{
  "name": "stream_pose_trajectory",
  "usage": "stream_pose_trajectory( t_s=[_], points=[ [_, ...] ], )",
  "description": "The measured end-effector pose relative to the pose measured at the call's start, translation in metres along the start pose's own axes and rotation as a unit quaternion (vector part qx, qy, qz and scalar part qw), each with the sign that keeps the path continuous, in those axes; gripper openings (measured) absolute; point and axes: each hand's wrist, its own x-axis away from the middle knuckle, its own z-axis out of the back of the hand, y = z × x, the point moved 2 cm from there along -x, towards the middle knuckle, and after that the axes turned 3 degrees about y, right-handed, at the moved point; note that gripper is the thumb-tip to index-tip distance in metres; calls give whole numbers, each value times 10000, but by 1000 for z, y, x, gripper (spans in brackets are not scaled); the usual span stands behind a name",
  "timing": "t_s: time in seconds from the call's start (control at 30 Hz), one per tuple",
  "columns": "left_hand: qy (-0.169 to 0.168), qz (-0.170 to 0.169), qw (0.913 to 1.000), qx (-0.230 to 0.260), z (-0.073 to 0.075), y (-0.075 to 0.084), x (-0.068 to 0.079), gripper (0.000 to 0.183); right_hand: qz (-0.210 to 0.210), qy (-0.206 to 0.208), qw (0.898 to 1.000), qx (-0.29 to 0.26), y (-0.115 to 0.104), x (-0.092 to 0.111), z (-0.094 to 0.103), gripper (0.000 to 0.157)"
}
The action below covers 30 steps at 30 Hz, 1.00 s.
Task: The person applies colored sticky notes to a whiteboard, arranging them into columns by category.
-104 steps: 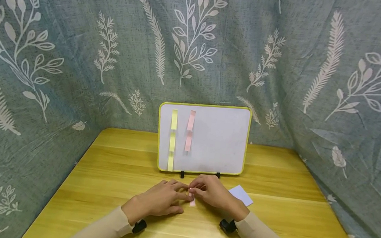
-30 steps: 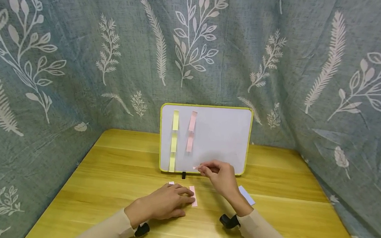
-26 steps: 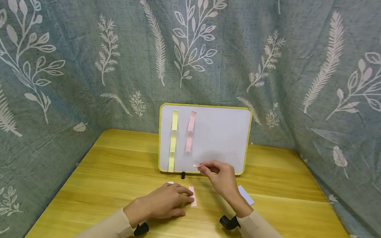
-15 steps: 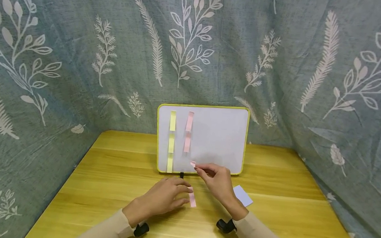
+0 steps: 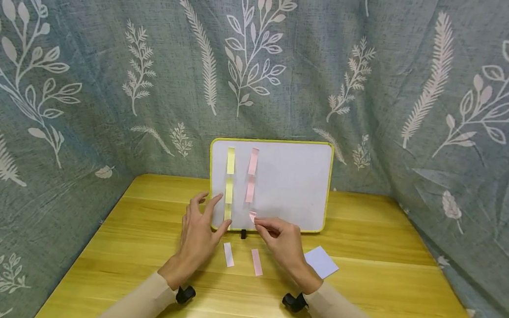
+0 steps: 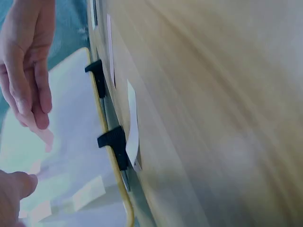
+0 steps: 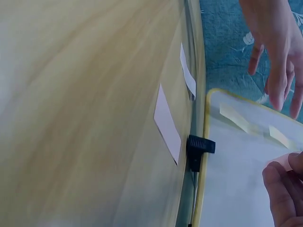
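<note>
My right hand (image 5: 284,242) pinches a small pink paper strip (image 5: 252,217) between thumb and fingers, at the lower part of the whiteboard (image 5: 292,186). In the left wrist view this strip (image 6: 46,138) hangs from the fingertips; whether it touches the board I cannot tell. My left hand (image 5: 197,234), fingers spread and holding nothing, is at the board's lower left edge, its thumb in front of the lowest yellow strip (image 5: 227,211). Stuck above that are two more yellow strips (image 5: 230,161). Two pink strips (image 5: 253,161) stand in a column to their right.
A pink strip (image 5: 256,262) and a pale strip (image 5: 228,255) lie on the wooden table (image 5: 142,249) before the board. Beside my right wrist lies a pale blue note pad (image 5: 323,263). Black clips (image 7: 199,147) support the board's bottom edge. A patterned curtain (image 5: 285,102) hangs behind.
My left hand has left the strips on the table and gone up to the board's left side, uncovering the pale strip. The right hand has carried its pink strip from the table to the board.
</note>
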Motion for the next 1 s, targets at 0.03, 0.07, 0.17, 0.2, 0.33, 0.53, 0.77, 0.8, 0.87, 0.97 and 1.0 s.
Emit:
stream_pose_trajectory(
  t_s=[0.03, 0.07, 0.17, 0.2, 0.33, 0.53, 0.77, 0.8, 0.87, 0.97, 1.0],
  points=[
    [15, 145, 9999, -12, -2, -2, -2, 83, 71, 25, 10000, 62, 0, 0, -2, 17],
    [17, 267, 9996, -26, -3, -3, -4, 91, 128, 50, 9999, 98, 0, -1, -4, 17],
    [12, 515, 9987, -11, -8, -5, -8, 108, 265, 106, 9995, 147, -1, -2, -10, 17],
    [-11, 579, 9983, 19, -10, -6, -10, 112, 291, 125, 9994, 167, -1, -3, -12, 16],
    [-105, 813, 9964, 204, -17, -5, -18, 121, 385, 221, 9987, 262, -3, -5, -18, 17],
    [-159, 936, 9953, 217, -28, -4, -29, 127, 384, 311, 9981, 379, -2, -7, -23, 17],
    [-125, 1043, 9944, 121, -36, -4, -32, 131, 474, 322, 9972, 470, -1, -8, -26, 17],
    [-117, 1043, 9944, 103, -37, -4, -32, 132, 492, 337, 9971, 476, -1, -8, -26, 17],
    [-99, 1036, 9945, 73, -39, -4, -33, 132, 522, 368, 9967, 492, -1, -8, -26, 17],
    [-87, 1048, 9944, 63, -41, -4, -34, 133, 539, 399, 9965, 497, 0, -8, -26, 17],
    [-76, 1056, 9944, 64, -42, -3, -34, 134, 538, 411, 9965, 495, 0, -8, -26, 17]
  ],
)
